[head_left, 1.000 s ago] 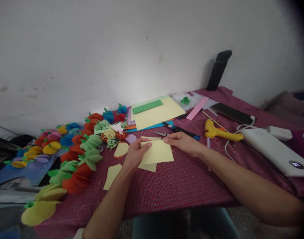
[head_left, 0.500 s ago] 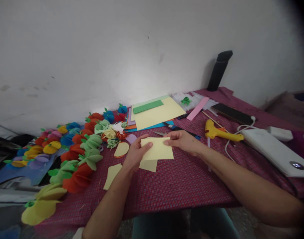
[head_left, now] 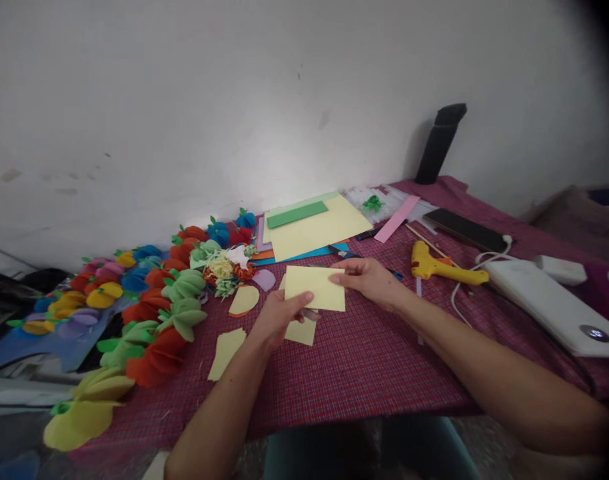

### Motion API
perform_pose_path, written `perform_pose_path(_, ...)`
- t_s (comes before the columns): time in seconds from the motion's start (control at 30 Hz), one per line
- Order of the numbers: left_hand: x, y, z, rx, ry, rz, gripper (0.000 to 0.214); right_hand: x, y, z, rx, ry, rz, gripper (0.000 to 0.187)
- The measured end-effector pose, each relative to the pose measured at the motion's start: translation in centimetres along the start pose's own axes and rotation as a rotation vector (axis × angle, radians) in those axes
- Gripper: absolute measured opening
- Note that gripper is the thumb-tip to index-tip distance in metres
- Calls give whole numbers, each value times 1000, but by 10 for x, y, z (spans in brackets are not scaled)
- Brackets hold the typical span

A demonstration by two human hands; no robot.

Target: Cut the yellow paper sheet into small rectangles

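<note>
Both hands hold one pale yellow paper rectangle (head_left: 312, 287) a little above the red checked tablecloth (head_left: 364, 367). My left hand (head_left: 279, 317) pinches its lower left corner, thumb on top. My right hand (head_left: 367, 280) pinches its right edge. Under the held sheet lies another pale yellow piece (head_left: 300, 331) flat on the cloth. A yellow scrap (head_left: 226, 351) and a rounded yellow cut-out (head_left: 243, 300) lie to the left.
Paper flowers (head_left: 149, 313) in several colours line the left side. Coloured sheets (head_left: 314, 227) are stacked by the wall. Scissors (head_left: 344, 255) lie behind the hands. A yellow glue gun (head_left: 437, 263), a phone (head_left: 467, 229), a white power bank (head_left: 549, 300) and a black bottle (head_left: 439, 141) stand right.
The held yellow sheet has been lifted and moved away from me, toward the wall. My left hand's grip has slid from the top edge to the lower left corner.
</note>
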State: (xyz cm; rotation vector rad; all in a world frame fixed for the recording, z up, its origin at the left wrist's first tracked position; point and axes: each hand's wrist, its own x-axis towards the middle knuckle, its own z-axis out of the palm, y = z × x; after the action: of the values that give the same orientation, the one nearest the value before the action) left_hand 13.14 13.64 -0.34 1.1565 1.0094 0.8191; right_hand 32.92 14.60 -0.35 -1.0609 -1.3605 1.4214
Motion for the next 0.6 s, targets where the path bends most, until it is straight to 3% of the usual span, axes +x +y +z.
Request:
perform_pose_path(0.3,1,1,-4,-7,4,3,44,0,-1,0,58,-4,13,29)
perform_pose_path(0.4,2,5,-9,-55,90,75,46,0,-3,-2,68,-10,26,31)
perform_pose_path(0.53,2,12,-13,-88,255,228,32,3,0,-6,90,20,9,33)
perform_pose_path(0.6,1,14,-13,-84,279,272,27,5,2,-8,93,34,-4,33)
